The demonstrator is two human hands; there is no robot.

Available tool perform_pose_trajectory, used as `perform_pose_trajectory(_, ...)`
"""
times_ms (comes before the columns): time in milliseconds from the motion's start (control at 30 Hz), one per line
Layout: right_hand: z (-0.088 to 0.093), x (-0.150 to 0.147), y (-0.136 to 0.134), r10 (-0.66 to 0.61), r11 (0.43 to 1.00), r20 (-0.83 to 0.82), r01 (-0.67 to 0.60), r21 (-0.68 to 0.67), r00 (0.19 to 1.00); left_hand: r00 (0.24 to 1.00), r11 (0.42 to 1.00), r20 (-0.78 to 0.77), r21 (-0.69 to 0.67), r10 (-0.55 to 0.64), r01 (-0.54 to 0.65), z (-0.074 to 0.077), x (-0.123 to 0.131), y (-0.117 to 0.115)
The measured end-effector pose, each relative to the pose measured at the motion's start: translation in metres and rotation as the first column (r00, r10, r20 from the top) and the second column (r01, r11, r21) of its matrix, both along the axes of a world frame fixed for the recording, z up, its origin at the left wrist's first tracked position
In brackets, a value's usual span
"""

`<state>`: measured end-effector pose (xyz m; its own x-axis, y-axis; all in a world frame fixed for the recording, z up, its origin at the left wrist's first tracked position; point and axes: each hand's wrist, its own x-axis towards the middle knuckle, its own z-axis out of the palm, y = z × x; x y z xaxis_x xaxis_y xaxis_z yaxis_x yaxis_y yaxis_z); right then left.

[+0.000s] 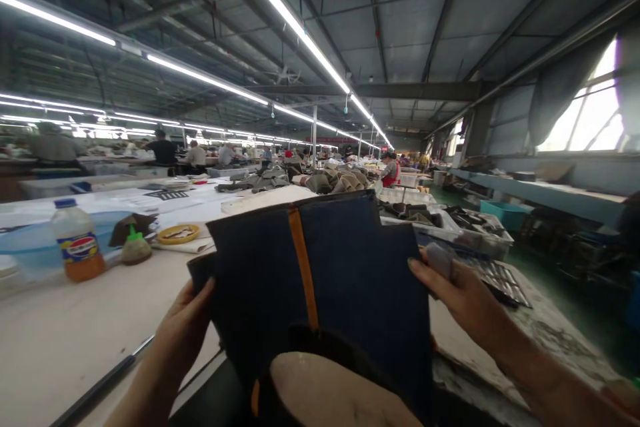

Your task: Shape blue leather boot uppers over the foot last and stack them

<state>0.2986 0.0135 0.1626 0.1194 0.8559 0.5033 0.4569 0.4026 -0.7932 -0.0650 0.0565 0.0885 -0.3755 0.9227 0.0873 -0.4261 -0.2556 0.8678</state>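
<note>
A dark blue flat piece [360,267], like leather or stiff fabric, is held up in front of me. An orange-brown strip [304,267] runs down its middle, and a step is cut into its upper right corner. My left hand [187,317] pinches its left edge, thumb in front. My right hand [457,287] grips the right edge with the thumb on the near face; a greyish cover sits on one finger. Below the strip, a pale rounded shape [335,387] shows through or in front of the lower part; I cannot tell which.
On the left of the table [60,333] stand a bottle with orange liquid [80,243], a small green-tipped squeeze bottle [135,247], a yellow dish [178,233] and a blue basin [30,247]. Crates of dark pieces [450,223] are at right. Several people work farther back.
</note>
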Motion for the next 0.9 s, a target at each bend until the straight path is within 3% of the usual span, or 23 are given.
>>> perform_pose_trajectory(100,-0.008,-0.005,0.012,0.054,0.997,0.091,-0.058,0.045,0.994,1.000,0.998,-0.008,0.056,0.025,-0.025,0.001,-0.015,0.006)
perform_pose_trajectory(167,-0.015,-0.007,0.015,0.111,0.992,0.124,-0.116,0.039,0.986,1.000,1.000,-0.007,0.014,-0.003,0.003,-0.014,-0.017,0.009)
perform_pose_trajectory(367,-0.056,0.008,0.011,0.286,0.952,0.241,-0.246,-0.184,0.927,0.975,0.946,0.087,-0.239,-0.204,0.219,-0.113,-0.001,0.006)
perform_pose_trajectory(467,-0.071,0.021,0.006,0.319,0.932,0.223,-0.262,-0.252,0.921,0.956,0.914,0.194,-0.299,-0.222,0.273,-0.142,0.014,0.001)
perform_pose_trajectory(533,-0.074,0.027,0.002,0.301,0.934,0.226,-0.239,-0.266,0.926,0.954,0.904,0.227,-0.334,-0.197,0.266,-0.145,0.022,-0.001)
perform_pose_trajectory(633,-0.072,0.032,-0.001,0.276,0.938,0.255,-0.201,-0.284,0.927,0.964,0.917,0.210,-0.328,-0.166,0.229,-0.135,0.032,-0.002)
perform_pose_trajectory(733,-0.068,0.035,-0.001,0.292,0.932,0.234,-0.220,-0.289,0.927,0.969,0.953,0.189,-0.228,-0.158,0.200,-0.119,0.034,0.000)
perform_pose_trajectory(900,-0.063,0.029,-0.005,0.270,0.944,0.231,-0.210,-0.254,0.935,0.991,0.996,0.131,-0.073,-0.035,0.045,-0.096,0.024,0.010)
